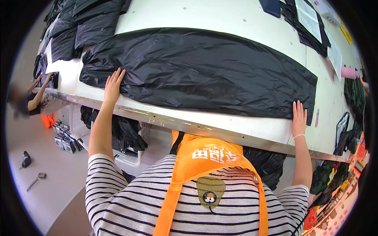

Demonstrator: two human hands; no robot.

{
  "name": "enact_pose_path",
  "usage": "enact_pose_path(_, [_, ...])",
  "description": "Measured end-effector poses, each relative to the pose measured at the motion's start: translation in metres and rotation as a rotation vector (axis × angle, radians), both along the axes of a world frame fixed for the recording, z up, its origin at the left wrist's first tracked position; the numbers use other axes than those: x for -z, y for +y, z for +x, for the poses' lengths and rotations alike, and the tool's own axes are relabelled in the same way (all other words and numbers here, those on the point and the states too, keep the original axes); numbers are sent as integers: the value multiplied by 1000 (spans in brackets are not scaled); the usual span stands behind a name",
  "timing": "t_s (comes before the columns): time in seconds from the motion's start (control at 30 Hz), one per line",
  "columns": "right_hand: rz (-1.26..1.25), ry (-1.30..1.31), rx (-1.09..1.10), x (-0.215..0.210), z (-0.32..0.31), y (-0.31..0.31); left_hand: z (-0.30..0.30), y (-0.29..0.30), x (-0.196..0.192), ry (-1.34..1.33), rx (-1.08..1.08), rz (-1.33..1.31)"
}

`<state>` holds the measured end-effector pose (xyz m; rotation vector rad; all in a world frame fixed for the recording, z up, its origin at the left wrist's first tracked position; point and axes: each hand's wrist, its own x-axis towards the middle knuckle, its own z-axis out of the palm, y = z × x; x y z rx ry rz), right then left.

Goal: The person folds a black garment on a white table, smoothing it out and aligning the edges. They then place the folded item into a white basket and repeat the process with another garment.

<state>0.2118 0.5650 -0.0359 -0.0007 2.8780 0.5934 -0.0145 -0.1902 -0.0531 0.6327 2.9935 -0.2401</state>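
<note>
A long piece of thin black shiny fabric [197, 70], perhaps a garment, lies spread and wrinkled across the white table in front of me. My left hand [113, 85] rests on its near edge toward the left end, fingers stretched out. Near the right end, my right hand [299, 118] lies flat with the fingertips on the corner of the cloth. Neither hand grips it. Just right of my right hand is a small slim pinkish tool [317, 118], its kind unclear.
Folded black garments [94, 27] are stacked at the far left. Papers [309, 19] lie on dark cloth at the far right, by a pink roll [349, 72]. Under the table edge [189, 128] stands a white basket [136, 157] with black fabric. Another person [33, 98] works at the left.
</note>
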Motion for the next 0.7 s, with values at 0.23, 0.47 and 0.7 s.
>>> enact_pose_path(0.23, [-475, -18, -292, -17, -33, -53, -34, -16, -20, -280, -68, 284])
enact_pose_path(0.47, [-491, 116, -269, 19, -71, -81, -96, -3, -61, -588, -303, 120])
enact_pose_path(0.7, [-366, 75, -102, 7, -66, -29, -69, -17, -51, -606, -130, 254])
